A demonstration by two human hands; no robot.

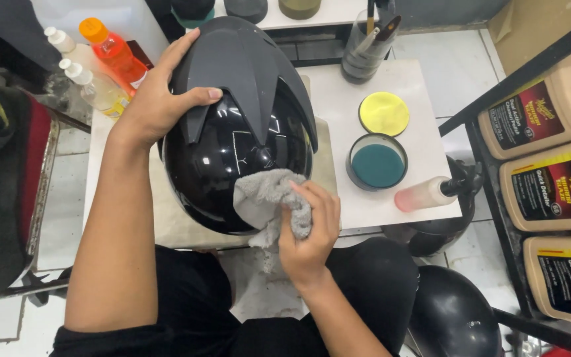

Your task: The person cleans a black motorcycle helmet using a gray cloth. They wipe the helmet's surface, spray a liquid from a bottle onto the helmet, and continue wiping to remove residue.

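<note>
A glossy black helmet (pixel 223 145) with a matte grey top panel rests on a cloth-covered white table (pixel 404 198) in front of me. My left hand (pixel 160 99) lies spread over the helmet's upper left side, thumb on the grey panel. My right hand (pixel 308 231) grips a bunched grey microfibre cloth (pixel 262 198) and presses it against the helmet's lower front shell.
A round yellow pad (pixel 384 113) and an open tin of teal paste (pixel 377 163) sit on the table's right. A pinkish spray bottle (pixel 431 193) lies at its edge. Orange and clear bottles (pixel 100 66) stand far left. Tan bottles (pixel 550 192) fill a right-hand rack. Another black helmet (pixel 454 317) lies on the floor.
</note>
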